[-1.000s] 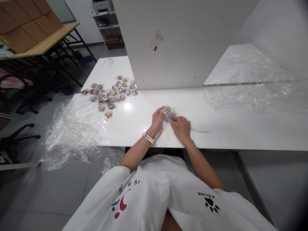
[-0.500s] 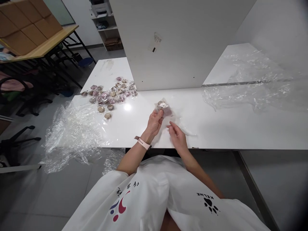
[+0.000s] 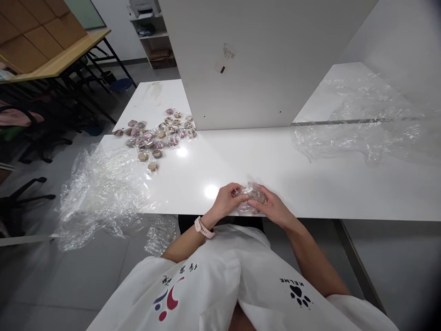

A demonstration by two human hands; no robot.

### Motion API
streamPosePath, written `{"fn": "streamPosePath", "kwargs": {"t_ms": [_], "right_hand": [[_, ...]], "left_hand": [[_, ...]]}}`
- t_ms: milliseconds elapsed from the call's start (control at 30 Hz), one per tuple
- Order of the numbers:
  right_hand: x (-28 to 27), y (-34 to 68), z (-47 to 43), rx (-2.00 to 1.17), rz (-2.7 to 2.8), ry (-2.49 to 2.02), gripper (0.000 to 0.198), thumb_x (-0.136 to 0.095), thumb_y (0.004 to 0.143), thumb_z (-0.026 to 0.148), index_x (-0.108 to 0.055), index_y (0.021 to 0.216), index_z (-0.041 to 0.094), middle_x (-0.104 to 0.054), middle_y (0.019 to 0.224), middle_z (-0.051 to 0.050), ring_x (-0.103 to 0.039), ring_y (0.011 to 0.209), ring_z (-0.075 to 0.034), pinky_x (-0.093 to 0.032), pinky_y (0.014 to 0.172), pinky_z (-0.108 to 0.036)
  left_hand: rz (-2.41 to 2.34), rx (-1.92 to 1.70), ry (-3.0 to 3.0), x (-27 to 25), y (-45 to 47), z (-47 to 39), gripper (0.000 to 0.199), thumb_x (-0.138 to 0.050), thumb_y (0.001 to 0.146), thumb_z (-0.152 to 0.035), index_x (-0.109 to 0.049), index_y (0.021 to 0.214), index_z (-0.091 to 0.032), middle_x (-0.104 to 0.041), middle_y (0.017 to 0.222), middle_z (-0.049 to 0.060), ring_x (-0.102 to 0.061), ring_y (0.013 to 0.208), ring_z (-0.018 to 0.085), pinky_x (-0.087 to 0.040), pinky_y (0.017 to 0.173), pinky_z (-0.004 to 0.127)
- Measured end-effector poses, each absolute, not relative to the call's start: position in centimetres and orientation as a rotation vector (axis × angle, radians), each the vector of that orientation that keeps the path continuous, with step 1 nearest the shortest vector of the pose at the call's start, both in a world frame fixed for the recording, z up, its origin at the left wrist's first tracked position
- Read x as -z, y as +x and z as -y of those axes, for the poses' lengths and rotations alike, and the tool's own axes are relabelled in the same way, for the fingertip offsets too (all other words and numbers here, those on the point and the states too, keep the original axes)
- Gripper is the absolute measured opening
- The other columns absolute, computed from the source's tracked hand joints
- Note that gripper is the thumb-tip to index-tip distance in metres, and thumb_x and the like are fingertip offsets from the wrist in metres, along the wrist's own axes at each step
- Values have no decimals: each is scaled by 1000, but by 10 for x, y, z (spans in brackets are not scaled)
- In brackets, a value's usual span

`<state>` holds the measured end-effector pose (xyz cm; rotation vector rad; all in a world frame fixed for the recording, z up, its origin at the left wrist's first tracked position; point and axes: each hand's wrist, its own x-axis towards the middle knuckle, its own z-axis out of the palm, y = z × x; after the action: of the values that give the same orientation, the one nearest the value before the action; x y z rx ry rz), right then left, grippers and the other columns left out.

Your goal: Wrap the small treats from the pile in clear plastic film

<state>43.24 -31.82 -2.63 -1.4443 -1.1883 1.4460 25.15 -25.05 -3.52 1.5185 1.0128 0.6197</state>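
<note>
Close to the table's front edge, a crinkled clear plastic bag (image 3: 253,189) is gripped from both sides. My left hand (image 3: 228,201), with a pink watch band on the wrist, pinches its left side. My right hand (image 3: 272,205) grips the right side, thumb toward the middle. Something pinkish shows through the film, but its kind is hidden by the fingers and glare. Off to the left lies a spread of small clear-wrapped pieces (image 3: 160,134), some brownish and round, others pinkish. The nearest one is a tan round piece (image 3: 152,167).
A heap of clear plastic bags (image 3: 99,188) hangs over the left front edge of the white table (image 3: 330,188). More clear plastic film (image 3: 358,138) lies at the right. An upright white panel (image 3: 255,69) stands behind the work area.
The plastic bag has come down toward me and slightly right, to the table's front edge. My right hand, apart from it before, now grips it along with the left.
</note>
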Motion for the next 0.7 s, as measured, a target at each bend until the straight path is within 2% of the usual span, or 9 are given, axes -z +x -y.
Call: {"fn": "streamPosePath", "kwargs": {"t_ms": [67, 133, 200, 267, 333, 400, 500, 567, 700], "right_hand": [[30, 453, 315, -1366, 1172, -1463, 57, -76, 78, 48, -61, 129, 27, -69, 114, -4, -67, 93, -23, -61, 67, -34], [31, 489, 300, -1099, 1030, -1493, 55, -80, 75, 43, -63, 124, 25, -68, 116, -5, -67, 92, -22, -61, 68, -34], [28, 540, 269, -727, 788, -1499, 52, -78, 76, 39, -60, 123, 24, -65, 122, -7, -68, 96, -21, -61, 74, -35], [20, 597, 226, -431, 608, -1495, 48, -67, 85, 32, -51, 130, 24, -58, 137, -10, -66, 108, -21, -59, 81, -34], [9, 649, 174, -349, 594, -1665, 50, -54, 91, 26, -41, 140, 25, -49, 147, -11, -63, 117, -20, -55, 81, -29], [0, 685, 120, -346, 595, -1786, 52, -49, 93, 27, -36, 144, 20, -47, 148, -17, -63, 117, -24, -54, 76, -31], [0, 707, 52, -397, 692, -1985, 56, -46, 95, 33, -36, 146, 12, -50, 142, -27, -67, 103, -28, -54, 65, -36], [9, 704, 21, -403, 825, -2082, 57, -41, 97, 38, -39, 145, 7, -56, 133, -27, -68, 95, -26, -53, 62, -36], [35, 689, -3, -284, 1269, -2194, 63, -31, 100, 45, -51, 134, -5, -65, 111, -25, -66, 92, -22, -51, 72, -39]], "left_hand": [[-1033, -668, 1756, 38, 241, 255, 32, -67, 88, -43, -66, 110, -21, -67, 106, 7, -62, 92, 20, -51, 78, 32], [-1128, -788, 1990, 47, 225, 260, 33, -58, 94, -37, -61, 123, -22, -62, 124, 11, -57, 114, 24, -50, 94, 40], [-1300, -886, 2178, 58, 209, 264, 29, -54, 96, -30, -60, 124, -21, -60, 129, 13, -51, 125, 28, -45, 103, 47], [-1444, -901, 2312, 70, 196, 265, 25, -53, 96, -25, -61, 120, -20, -61, 130, 14, -50, 127, 29, -43, 106, 49], [-1511, -867, 2404, 76, 191, 265, 24, -53, 96, -22, -61, 118, -20, -61, 132, 13, -50, 127, 30, -43, 106, 49], [-1554, -852, 2458, 78, 192, 264, 24, -54, 95, -21, -61, 117, -20, -62, 132, 12, -52, 127, 30, -43, 106, 49], [-1592, -862, 2480, 76, 197, 264, 24, -55, 93, -20, -62, 117, -20, -64, 131, 11, -53, 126, 29, -43, 105, 48], [-1600, -865, 2474, 75, 198, 264, 25, -56, 92, -19, -62, 117, -21, -65, 131, 10, -54, 127, 29, -44, 105, 47], [-1610, -870, 2473, 77, 197, 265, 27, -57, 91, -19, -62, 117, -22, -65, 131, 9, -55, 126, 28, -45, 105, 47]]}}
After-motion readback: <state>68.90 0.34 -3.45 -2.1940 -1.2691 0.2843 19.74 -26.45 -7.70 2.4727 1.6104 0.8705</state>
